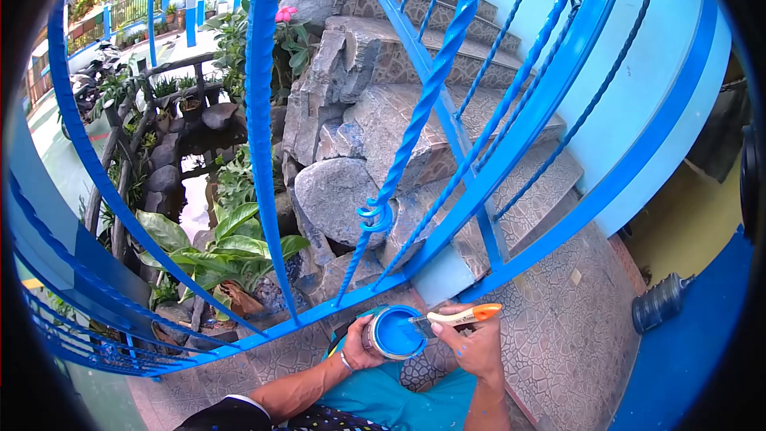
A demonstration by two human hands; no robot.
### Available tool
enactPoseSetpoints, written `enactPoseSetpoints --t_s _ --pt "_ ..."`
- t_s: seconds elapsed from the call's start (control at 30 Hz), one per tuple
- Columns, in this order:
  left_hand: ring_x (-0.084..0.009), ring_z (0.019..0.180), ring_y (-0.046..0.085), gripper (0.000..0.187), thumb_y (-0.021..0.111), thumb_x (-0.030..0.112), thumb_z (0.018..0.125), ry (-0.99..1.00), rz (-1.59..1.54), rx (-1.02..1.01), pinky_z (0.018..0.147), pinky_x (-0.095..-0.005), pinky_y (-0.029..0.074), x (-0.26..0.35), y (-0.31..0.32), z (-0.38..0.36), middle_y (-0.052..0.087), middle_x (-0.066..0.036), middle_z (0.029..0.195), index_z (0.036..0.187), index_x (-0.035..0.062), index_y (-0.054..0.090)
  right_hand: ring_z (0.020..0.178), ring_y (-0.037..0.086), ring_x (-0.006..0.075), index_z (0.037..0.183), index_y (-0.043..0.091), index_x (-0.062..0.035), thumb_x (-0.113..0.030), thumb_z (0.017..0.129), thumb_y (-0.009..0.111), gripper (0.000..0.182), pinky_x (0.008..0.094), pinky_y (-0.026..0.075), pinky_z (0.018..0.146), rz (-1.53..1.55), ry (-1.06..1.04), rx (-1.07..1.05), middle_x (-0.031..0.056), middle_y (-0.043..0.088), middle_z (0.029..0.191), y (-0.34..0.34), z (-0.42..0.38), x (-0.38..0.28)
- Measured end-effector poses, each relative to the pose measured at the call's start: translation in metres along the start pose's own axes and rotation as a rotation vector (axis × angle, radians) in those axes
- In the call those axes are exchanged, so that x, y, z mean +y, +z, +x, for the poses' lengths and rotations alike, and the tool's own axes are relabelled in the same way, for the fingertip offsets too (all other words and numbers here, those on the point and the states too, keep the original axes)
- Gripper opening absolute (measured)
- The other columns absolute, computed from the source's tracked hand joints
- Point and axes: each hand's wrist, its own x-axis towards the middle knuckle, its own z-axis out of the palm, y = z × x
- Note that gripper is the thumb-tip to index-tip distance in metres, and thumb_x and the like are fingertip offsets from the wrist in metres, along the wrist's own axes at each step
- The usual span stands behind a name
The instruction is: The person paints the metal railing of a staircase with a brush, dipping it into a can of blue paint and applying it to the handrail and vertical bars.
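My left hand [361, 345] is wrapped round the side of an open can of blue paint [399, 334], low in the middle of the view. In my right hand [477, 345] is a paintbrush [463, 317] with a pale handle and an orange end. The brush lies nearly level, its bristle end over the can's opening at the right side; whether the bristles touch the paint is hard to tell. Just beyond the can runs the bottom rail of a blue metal railing [319, 309] with twisted bars.
Behind the railing are large rocks [339, 199], leafy plants [227, 247] and stone-patterned steps [479, 144]. A dark plastic bottle [662, 303] lies on the patterned floor [558, 319] at right. A light blue wall [638, 104] rises beside the steps.
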Motion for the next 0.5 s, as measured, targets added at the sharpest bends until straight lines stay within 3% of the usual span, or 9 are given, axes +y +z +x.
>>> enactPoseSetpoints --t_s 0.37,0.43,0.47,0.5 --pt "-0.0395 0.141 0.058 0.063 0.057 0.054 0.099 0.012 0.035 0.013 0.121 -0.0685 0.037 0.002 -0.004 0.002 0.063 -0.013 0.153 0.147 0.0143 0.064 0.087 0.074 0.0115 0.107 0.08 0.0013 -0.003 0.089 0.085 0.02 0.0284 0.057 0.076 0.014 -0.024 0.021 0.0071 0.08 0.097 -0.002 -0.001 -0.006" --pt "-0.0395 0.142 0.058 0.066 0.057 0.056 0.098 0.027 0.057 0.009 0.121 -0.0683 0.037 0.0 0.013 -0.003 0.063 -0.014 0.153 0.148 0.0138 0.064 0.086 0.072 0.0096 0.107 0.081 -0.0004 -0.004 0.089 0.085 0.019 0.0276 0.056 0.075 0.041 0.002 0.032 0.0056 0.08 0.096 -0.003 -0.003 -0.006" --pt "-0.0403 0.143 0.056 0.065 0.052 0.052 0.098 0.016 0.015 -0.003 0.117 -0.0665 0.044 0.001 0.014 -0.003 0.058 -0.016 0.157 0.15 0.0139 0.061 0.085 0.072 0.009 0.109 0.08 0.0003 -0.004 0.09 0.085 0.02 0.0272 0.056 0.074 0.013 0.011 0.029 0.0056 0.08 0.096 -0.006 -0.003 -0.008" --pt "-0.0404 0.143 0.056 0.065 0.052 0.052 0.098 0.014 0.023 -0.007 0.117 -0.0661 0.044 0.001 0.01 -0.002 0.059 -0.016 0.156 0.15 0.0136 0.061 0.085 0.072 0.0095 0.109 0.079 0.001 -0.003 0.089 0.085 0.021 0.0274 0.057 0.075 0.021 0.026 0.042 0.0062 0.08 0.097 -0.007 -0.005 -0.008"
